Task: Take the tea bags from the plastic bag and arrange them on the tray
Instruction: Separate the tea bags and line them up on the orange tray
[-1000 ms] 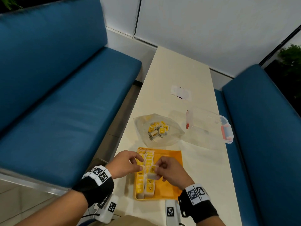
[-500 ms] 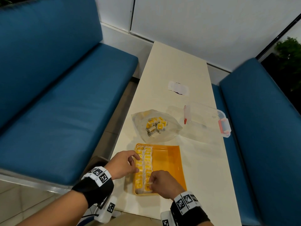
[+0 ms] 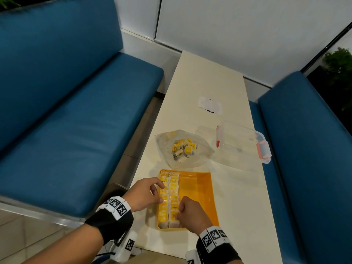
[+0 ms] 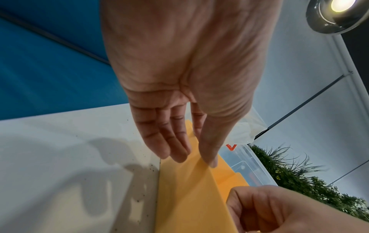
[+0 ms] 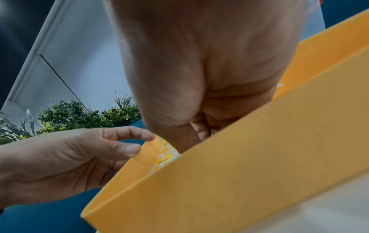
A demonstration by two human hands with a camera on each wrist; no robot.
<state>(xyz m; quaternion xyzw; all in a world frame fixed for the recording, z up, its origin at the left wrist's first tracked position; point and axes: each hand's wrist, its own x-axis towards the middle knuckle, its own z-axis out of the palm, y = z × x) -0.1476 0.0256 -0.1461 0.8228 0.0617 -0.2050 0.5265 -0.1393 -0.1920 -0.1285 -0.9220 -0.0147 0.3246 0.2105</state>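
Head view: right hand point(image 3: 192, 213) grip pinching tea bag point(image 3: 174, 216); left hand point(image 3: 145, 193) relaxed.

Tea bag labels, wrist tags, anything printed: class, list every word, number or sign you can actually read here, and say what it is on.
No text can be read in any view.
Tea bags in the tray: dark print on yellow labels, too small and blurred.
Tea bags in the plastic bag: dark print, unreadable.
Wrist bands: black-and-white square marker patterns, no letters.
Paper slip on the table: dark mark, no legible words.
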